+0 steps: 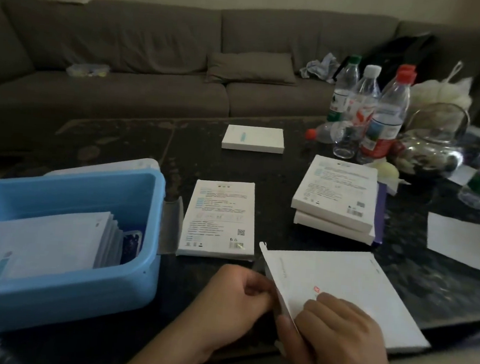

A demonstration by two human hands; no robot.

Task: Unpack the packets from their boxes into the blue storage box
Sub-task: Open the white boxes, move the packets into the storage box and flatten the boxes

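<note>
Lying tilted on the table, a flat white box [347,293] with its end flap raised sits pinched in both hands' grip

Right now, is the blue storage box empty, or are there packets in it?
Not empty. The blue storage box holds a stack of white packets leaning inside; its lid is off, so they show.

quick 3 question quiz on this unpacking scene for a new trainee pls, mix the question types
1. True or false: the blue storage box already holds white packets.
2. Which is held by both the left hand and the right hand? A) a water bottle B) the white box at the near table edge C) the storage box
3. Fill in: right of the centre box is a stack of ___ white boxes.

Key: 1 true; 2 B; 3 two
</note>
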